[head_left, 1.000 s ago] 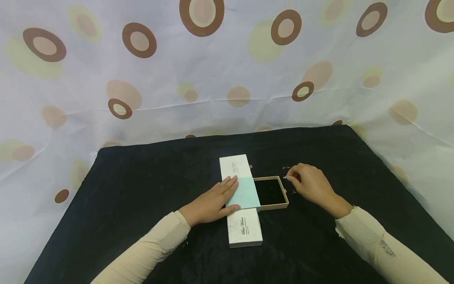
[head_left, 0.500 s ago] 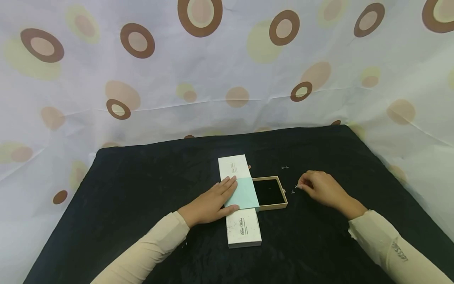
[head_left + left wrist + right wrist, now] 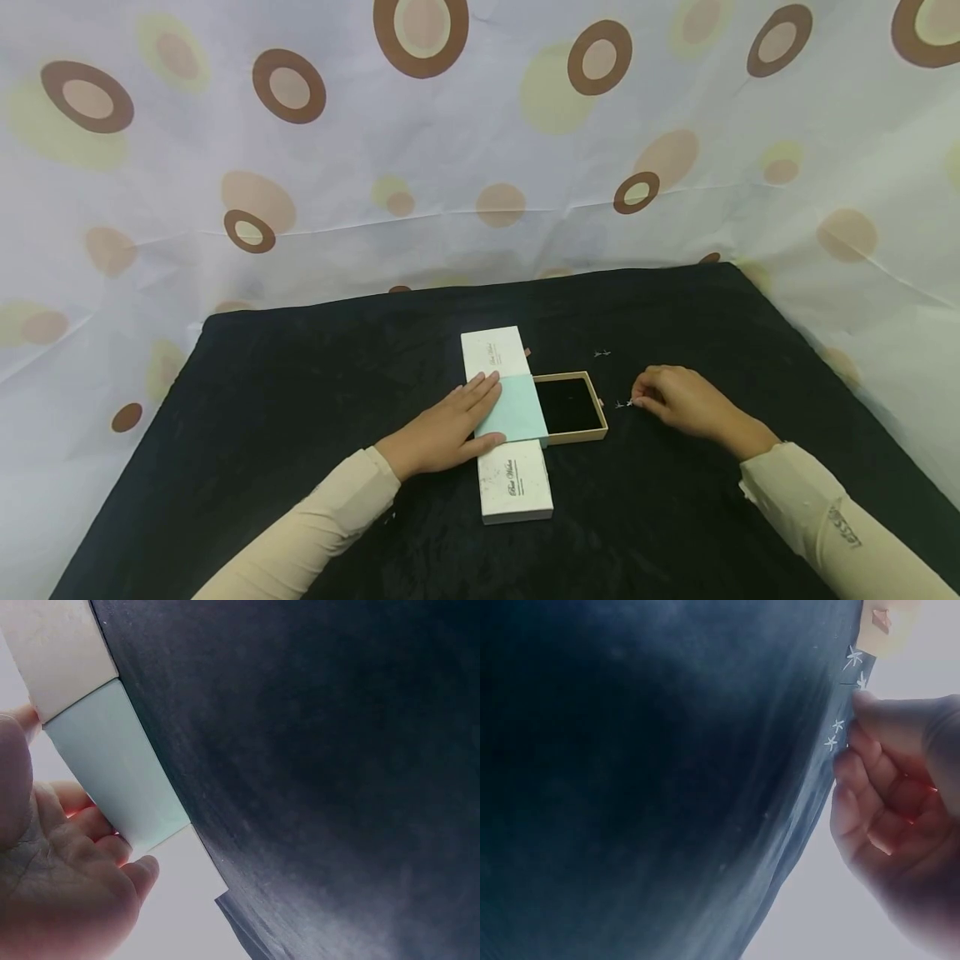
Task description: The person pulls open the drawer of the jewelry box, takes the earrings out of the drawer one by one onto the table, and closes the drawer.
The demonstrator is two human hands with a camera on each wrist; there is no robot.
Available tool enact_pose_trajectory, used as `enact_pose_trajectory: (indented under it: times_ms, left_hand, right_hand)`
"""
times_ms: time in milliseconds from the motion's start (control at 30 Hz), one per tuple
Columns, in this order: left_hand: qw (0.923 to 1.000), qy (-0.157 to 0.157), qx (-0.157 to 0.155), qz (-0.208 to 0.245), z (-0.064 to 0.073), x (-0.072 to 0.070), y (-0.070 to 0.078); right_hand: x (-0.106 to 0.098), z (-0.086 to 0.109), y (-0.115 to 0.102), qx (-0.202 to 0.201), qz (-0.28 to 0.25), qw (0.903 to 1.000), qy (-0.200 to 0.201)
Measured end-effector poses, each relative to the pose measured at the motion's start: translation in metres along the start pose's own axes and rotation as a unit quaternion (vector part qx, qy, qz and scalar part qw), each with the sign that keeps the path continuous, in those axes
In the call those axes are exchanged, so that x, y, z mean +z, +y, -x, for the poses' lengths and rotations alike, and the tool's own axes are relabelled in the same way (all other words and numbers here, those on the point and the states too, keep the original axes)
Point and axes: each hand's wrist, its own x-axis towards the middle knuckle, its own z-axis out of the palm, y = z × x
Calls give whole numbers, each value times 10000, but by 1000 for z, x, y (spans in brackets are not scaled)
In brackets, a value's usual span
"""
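My left hand (image 3: 450, 425) rests with extended fingers on the light-blue box sleeve (image 3: 517, 408), thumb along its near edge. From the sleeve's right side projects an open drawer (image 3: 605, 433) with a black lining. To the right of it, my right hand (image 3: 686, 404) pinches a small white star-shaped stud earring (image 3: 862, 681) between thumb and forefinger; its thin post shows in the right wrist view. Close beside the held one lies a similar star earring (image 3: 853, 656) on the black cloth. Farther back lies a pair of star earrings (image 3: 602, 353).
White boxes with printed lettering flank the blue sleeve, a far white box (image 3: 495, 350) and a near white box (image 3: 515, 487). Black cloth (image 3: 337, 375) covers the table. Behind it hangs a white curtain (image 3: 450, 150) with brown and yellow ovals.
My right hand, with the star earring in its pinch, has moved right and toward me, ending beside the single earring near the drawer. My left hand has stayed on the sleeve.
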Motion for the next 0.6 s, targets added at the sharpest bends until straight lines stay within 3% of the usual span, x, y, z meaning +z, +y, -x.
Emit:
enact_pose_trajectory:
  times_ms: [600]
  left_hand:
    - [10000,-43,-25,45,0,0,0]
  right_hand:
    - [3,-1,2,-47,46,9999,-116]
